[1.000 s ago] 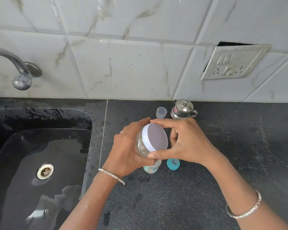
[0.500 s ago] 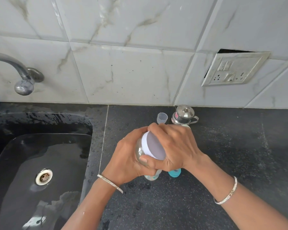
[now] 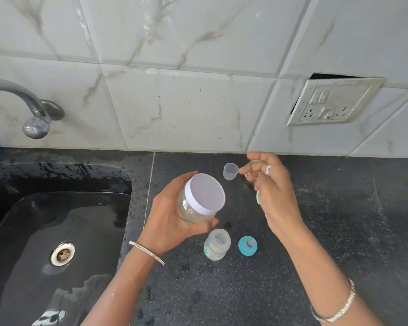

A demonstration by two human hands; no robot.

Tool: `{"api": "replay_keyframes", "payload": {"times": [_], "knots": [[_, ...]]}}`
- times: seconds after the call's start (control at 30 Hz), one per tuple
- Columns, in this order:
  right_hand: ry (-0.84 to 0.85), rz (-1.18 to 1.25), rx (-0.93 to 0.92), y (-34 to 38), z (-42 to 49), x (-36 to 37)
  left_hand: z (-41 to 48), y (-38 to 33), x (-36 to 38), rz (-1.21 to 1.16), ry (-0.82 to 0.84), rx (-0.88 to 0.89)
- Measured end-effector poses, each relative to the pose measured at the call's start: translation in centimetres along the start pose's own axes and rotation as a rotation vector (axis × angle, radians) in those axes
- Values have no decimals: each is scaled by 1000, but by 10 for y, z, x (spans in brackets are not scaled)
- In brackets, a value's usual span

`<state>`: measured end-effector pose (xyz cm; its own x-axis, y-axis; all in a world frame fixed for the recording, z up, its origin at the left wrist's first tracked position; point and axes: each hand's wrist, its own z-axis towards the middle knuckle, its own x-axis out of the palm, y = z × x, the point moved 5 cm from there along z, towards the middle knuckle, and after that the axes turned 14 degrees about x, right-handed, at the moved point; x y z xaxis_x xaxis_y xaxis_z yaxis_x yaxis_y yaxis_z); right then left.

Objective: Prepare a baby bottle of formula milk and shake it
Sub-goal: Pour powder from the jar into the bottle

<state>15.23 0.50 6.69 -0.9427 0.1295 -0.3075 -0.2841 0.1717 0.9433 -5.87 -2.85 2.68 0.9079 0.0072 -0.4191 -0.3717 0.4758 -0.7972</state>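
Steel pot (image 3: 249, 180) mostly behind blurred right hand (image 3: 276, 198); tap (image 3: 33, 107) off left edge.

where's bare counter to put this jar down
Widest bare patch: the dark counter right of the right hand, running to the wall. A second lies nearer you than the baby bottle and teal cap, between the forearms. Crowded: around the bottle, the cap and the small clear cup. The left hand grips the jar.
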Motion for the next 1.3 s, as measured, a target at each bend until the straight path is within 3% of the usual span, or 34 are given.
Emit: {"api": "replay_keyframes", "payload": {"times": [0.2,0.43,0.63,0.8,1.07,1.3], "knots": [[100,526,231,-22,7,-14,-4,24,5,-7,-23,-41],[59,472,253,-22,20,-5,13,65,15,-36,-86,-119],[39,458,426,-31,50,40,39,109,23,-11,-122,-191],[125,566,547,-39,71,77,57,140,26,6,-147,-243],[167,621,684,-56,93,114,72,159,22,-2,-218,-292],[78,612,768,-68,103,129,75,163,22,-1,-259,-280]]}}
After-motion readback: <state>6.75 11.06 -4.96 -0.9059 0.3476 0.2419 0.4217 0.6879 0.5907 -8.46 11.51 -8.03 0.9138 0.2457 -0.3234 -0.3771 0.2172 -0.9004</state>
